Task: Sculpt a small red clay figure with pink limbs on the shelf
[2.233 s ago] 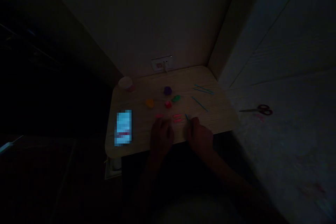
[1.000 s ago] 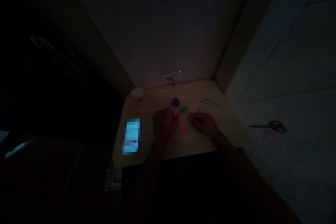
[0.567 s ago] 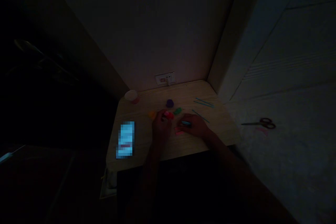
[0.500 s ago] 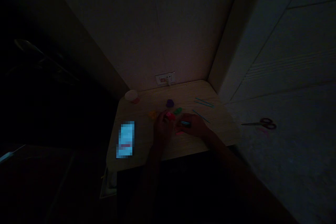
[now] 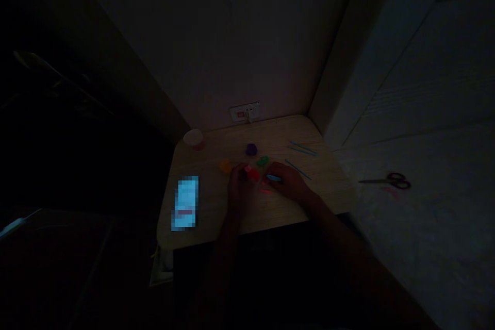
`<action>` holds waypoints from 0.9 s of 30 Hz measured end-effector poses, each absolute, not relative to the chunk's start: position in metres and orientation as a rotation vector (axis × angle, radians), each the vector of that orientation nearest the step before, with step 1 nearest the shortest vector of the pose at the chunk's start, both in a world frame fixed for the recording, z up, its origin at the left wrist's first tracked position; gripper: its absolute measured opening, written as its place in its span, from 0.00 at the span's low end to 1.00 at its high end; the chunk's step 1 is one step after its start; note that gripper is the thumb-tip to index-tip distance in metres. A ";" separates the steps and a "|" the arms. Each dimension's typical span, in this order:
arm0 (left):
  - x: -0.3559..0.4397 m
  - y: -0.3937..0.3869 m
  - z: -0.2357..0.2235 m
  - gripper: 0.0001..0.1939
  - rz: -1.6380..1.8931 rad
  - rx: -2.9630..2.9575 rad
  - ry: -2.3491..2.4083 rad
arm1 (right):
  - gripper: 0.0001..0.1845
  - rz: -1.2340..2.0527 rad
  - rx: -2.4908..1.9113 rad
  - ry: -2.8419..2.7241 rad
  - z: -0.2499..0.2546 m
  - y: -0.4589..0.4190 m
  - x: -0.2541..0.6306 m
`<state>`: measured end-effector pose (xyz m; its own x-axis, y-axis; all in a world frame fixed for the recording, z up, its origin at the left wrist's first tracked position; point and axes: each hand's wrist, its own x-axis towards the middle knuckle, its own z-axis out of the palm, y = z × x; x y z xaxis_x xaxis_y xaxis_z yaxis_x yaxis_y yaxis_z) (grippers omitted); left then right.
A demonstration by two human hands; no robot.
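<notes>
The dim view shows both hands close together on a pale wooden desk (image 5: pixel 317 185). My left hand (image 5: pixel 240 191) is shut on a red lump of modelling clay (image 5: pixel 252 173). My right hand (image 5: pixel 288 184) pinches a small teal piece (image 5: pixel 274 178), probably a thin stick, though the light hides its full shape. A pink clay strip (image 5: pixel 266 191) lies just below my right hand, partly hidden. Near both hands sit a green clay lump (image 5: pixel 263 161), a purple clay lump (image 5: pixel 251 149) and an orange-yellow clay lump (image 5: pixel 225 166). Teal sticks (image 5: pixel 302 148) lie to the right.
A phone (image 5: pixel 185 202) with a lit, pixelated screen lies at the desk's left. A small white cup (image 5: pixel 193 138) stands in the far corner, below a wall socket (image 5: pixel 243 112). Scissors (image 5: pixel 386 181) lie on a pale surface right of the desk.
Both hands have moved up the desk and closer together since the earliest frame. My left hand has taken the red lump. The pink strips are now mostly hidden by my right hand.
</notes>
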<state>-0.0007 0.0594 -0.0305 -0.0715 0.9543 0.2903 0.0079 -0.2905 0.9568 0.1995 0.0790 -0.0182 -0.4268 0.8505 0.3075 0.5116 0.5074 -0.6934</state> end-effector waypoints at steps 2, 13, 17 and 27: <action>-0.001 0.062 -0.031 0.28 1.507 1.342 1.096 | 0.07 0.703 -1.132 -2.073 -0.018 0.079 0.200; 0.002 0.053 -0.023 0.16 1.438 1.429 1.141 | 0.09 0.827 -1.107 -1.911 -0.010 0.076 0.202; 0.003 0.052 -0.013 0.11 1.395 1.588 1.176 | 0.11 0.895 -1.066 -1.728 -0.009 0.074 0.204; 0.003 0.049 -0.005 0.12 1.305 1.784 1.157 | 0.17 1.123 -1.062 -1.533 -0.007 0.071 0.190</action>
<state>0.0025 0.0490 -0.0051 0.1214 0.9114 0.3932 0.2808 -0.4115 0.8671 0.1898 0.0712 -0.0069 -0.1963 0.9631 0.1840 0.1151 0.2089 -0.9711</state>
